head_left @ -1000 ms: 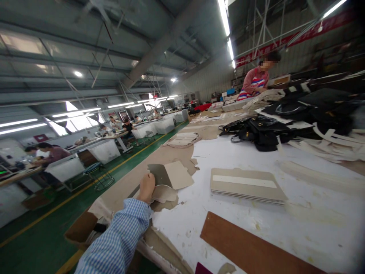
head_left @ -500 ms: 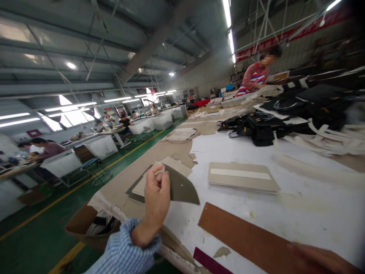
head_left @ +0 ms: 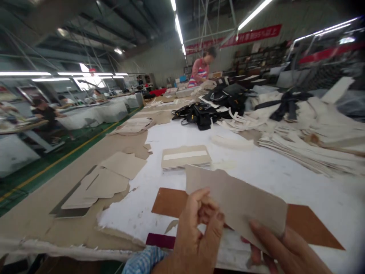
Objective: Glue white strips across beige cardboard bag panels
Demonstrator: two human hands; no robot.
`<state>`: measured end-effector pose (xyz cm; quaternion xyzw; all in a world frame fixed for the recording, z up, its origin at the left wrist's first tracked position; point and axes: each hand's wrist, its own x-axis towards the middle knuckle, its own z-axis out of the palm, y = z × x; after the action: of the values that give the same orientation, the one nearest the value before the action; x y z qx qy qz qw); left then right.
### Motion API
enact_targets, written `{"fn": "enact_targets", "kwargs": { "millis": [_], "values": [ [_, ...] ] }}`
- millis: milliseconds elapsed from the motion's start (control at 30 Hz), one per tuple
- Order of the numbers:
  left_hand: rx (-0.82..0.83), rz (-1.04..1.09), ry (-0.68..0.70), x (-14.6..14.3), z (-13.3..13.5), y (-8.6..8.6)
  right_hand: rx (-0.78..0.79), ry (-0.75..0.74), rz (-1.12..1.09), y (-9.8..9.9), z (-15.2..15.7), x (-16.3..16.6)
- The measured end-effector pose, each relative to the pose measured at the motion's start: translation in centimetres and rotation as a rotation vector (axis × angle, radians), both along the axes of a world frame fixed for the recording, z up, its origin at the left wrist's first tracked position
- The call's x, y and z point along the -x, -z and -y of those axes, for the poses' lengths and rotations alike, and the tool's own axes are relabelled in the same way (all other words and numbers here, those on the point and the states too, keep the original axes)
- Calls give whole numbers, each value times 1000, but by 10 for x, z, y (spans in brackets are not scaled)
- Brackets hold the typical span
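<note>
A beige flat panel [head_left: 239, 194], stiff like card or leather board, is held tilted above the table's near side. At its lower right, my right hand [head_left: 281, 243] grips it, thumb on the upper face and fingers underneath. In front of the panel's left end, my left hand [head_left: 199, 228] has its fingers curled in toward the thumb; whether anything small is between them is hidden. Beneath the panel lies a long brown strip [head_left: 313, 226], both ends showing. Beyond it sits a neat stack of beige panels [head_left: 186, 156] with a white strip across the top one.
Loose beige pieces [head_left: 108, 177] overlap a dark panel [head_left: 72, 207] on the left. A purple strip [head_left: 160, 240] lies near the front edge. Black bags [head_left: 199, 114] and heaped pale strips [head_left: 310, 144] cover the back right. A co-worker [head_left: 199, 70] stands at the far end.
My view has swung right. The panel my left hand was lifting from the left pile appears now over the brown strip, in my right hand. My right hand has come off the strip.
</note>
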<state>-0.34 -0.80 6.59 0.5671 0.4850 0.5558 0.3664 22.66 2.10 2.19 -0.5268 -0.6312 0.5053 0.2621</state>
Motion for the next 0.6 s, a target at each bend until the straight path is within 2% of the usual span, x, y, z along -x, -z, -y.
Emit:
{"fn": "enact_targets", "kwargs": {
  "millis": [67,133,300,433,600],
  "values": [
    [-60,-303,17,15,4,12,139,59,13,0,0,-20],
    [-136,-510,-1,27,4,26,205,107,-5,0,0,-35],
    [-254,-729,-14,35,-3,53,251,141,-79,-6,-5,-47],
    [-304,-842,9,33,-6,58,201,166,-172,-4,-7,-47],
    [-363,-1069,95,26,-7,56,200,253,-204,11,-4,-50]
  ]
}}
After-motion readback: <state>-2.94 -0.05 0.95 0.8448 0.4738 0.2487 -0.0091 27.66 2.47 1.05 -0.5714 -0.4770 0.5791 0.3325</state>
